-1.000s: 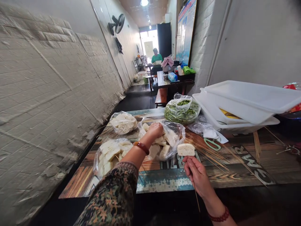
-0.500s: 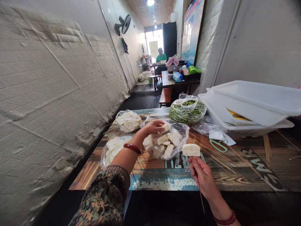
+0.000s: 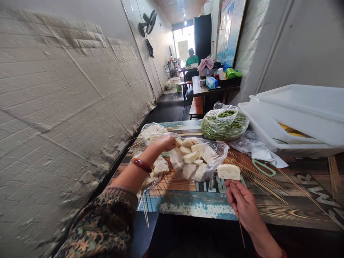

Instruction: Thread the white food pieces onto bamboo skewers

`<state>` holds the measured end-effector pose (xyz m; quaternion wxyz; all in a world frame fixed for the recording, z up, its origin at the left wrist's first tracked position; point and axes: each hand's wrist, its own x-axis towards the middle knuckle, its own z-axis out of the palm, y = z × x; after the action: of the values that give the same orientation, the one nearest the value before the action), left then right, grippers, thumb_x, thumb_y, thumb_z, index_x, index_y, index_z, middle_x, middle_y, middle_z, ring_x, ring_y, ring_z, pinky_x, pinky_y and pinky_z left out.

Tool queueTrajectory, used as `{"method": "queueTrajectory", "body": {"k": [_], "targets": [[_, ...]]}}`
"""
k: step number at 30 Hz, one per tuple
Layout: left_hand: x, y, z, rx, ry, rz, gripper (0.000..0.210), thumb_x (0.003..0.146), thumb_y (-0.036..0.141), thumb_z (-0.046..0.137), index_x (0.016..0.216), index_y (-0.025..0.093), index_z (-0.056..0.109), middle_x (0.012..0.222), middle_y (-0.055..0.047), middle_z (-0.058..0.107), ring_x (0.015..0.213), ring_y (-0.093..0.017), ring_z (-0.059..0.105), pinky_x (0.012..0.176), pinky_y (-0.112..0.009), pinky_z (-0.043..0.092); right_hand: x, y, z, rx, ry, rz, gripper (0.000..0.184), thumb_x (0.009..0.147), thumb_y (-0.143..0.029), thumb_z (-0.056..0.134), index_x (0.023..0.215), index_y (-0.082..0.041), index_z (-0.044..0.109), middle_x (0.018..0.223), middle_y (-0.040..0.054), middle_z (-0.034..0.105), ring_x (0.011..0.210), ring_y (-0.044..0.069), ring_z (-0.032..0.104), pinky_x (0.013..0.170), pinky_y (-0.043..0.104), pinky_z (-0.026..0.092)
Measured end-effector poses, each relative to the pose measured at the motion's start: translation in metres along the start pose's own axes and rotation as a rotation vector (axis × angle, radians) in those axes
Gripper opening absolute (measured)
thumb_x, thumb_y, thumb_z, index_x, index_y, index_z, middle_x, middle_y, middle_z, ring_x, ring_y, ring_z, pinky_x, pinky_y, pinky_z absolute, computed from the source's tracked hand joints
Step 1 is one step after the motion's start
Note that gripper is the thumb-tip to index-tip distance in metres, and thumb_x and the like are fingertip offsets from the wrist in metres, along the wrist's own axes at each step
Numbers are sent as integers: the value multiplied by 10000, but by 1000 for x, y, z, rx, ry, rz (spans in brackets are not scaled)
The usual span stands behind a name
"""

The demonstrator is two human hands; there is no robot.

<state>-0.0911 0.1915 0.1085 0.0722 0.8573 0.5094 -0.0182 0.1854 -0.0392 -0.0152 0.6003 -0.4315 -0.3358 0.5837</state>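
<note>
My right hand (image 3: 240, 197) pinches a thin wooden skewer (image 3: 241, 229) that points down toward the table's front edge. At the skewer's top, just above my fingers, is a pale, speckled slice of food (image 3: 228, 172). My left hand (image 3: 168, 142) is closed at the left rim of a clear plastic bag (image 3: 219, 154) full of thick white pieces (image 3: 191, 157). Whatever its fingers hold is hidden. Under my left forearm lie skewered white pieces (image 3: 160, 169), their sticks (image 3: 145, 208) poking past the table's front edge.
Another bag of white pieces (image 3: 153, 129) lies behind my left hand. Green vegetables fill a bag (image 3: 224, 125) at the back. Loose skewers (image 3: 258, 179), green-handled scissors (image 3: 264, 168) and white plastic bins (image 3: 295, 122) are on the right. A person in green (image 3: 191, 59) sits far off.
My left hand has moved left, from a white piece in the bag to the bag's left rim. The view has shifted. My right hand still holds the skewer with its slice.
</note>
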Motion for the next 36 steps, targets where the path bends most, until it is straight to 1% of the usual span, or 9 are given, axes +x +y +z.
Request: {"method": "queueTrajectory", "body": {"k": [3, 5, 11, 15, 19, 23, 28, 32, 36], "targets": [[-12, -1, 3, 112, -64, -28, 135, 592, 71, 621, 506, 158, 678, 617, -100, 696, 716, -230, 646, 810, -362, 465, -1, -2, 1, 6, 11, 22, 311, 910, -514, 640, 938, -205, 617, 567, -61, 454, 459, 64, 292, 383, 169, 216], [-17, 2, 3, 156, -72, -38, 150, 605, 57, 613, 505, 151, 673, 644, -115, 706, 750, -243, 654, 843, -381, 452, -2, -3, 1, 1, 14, 28, 316, 905, -519, 644, 939, -206, 622, 564, -60, 454, 454, 63, 291, 382, 170, 216], [-21, 16, -3, 135, -43, -21, 213, 773, 168, 549, 828, 189, 754, 843, -70, 743, 802, -195, 653, 754, -279, 462, -2, -3, 0, -4, 29, 23, 337, 884, -534, 662, 920, -201, 638, 562, -56, 444, 468, 68, 304, 377, 153, 241], [-23, 25, 5, 67, -42, 17, 249, 732, 275, 671, 962, 202, 729, 923, -39, 723, 859, -188, 643, 774, -252, 470, -2, -3, 0, -8, 25, 44, 343, 878, -538, 668, 916, -197, 655, 569, -53, 450, 465, 62, 314, 375, 146, 253], [-21, 30, 20, -3, 18, -34, 386, 694, 386, 732, 1021, 181, 708, 975, -72, 697, 922, -228, 635, 802, -281, 484, -2, -3, 0, -5, 19, 39, 338, 883, -532, 666, 916, -196, 657, 572, -52, 456, 460, 59, 306, 374, 150, 250], [-16, 32, 29, -116, 84, -68, 256, 686, 300, 720, 905, 167, 721, 899, -73, 681, 891, -225, 626, 799, -289, 478, -2, -2, 0, 6, 12, 37, 311, 894, -513, 659, 933, -204, 642, 568, -54, 451, 460, 68, 307, 373, 160, 244], [-15, 30, 22, -352, 148, -92, 224, 693, 221, 668, 906, 159, 692, 804, -19, 656, 785, -180, 608, 725, -282, 482, -1, -2, 0, -1, 10, 31, 307, 906, -510, 644, 935, -205, 632, 563, -57, 449, 450, 64, 300, 378, 165, 236], [-19, 25, 15, -596, 104, -108, 235, 805, 262, 613, 990, 127, 660, 760, -22, 682, 704, -146, 633, 634, -244, 489, -1, -2, 0, -6, 16, 36, 310, 907, -514, 643, 943, -207, 629, 565, -57, 450, 455, 65, 303, 380, 168, 240], [-20, 26, 18, -762, 71, -160, 246, 880, 337, 590, 970, 113, 641, 796, -66, 713, 692, -149, 678, 625, -247, 520, -2, -2, 0, -16, 18, 33, 309, 910, -514, 641, 951, -209, 627, 571, -54, 461, 467, 71, 319, 384, 171, 245]]}}
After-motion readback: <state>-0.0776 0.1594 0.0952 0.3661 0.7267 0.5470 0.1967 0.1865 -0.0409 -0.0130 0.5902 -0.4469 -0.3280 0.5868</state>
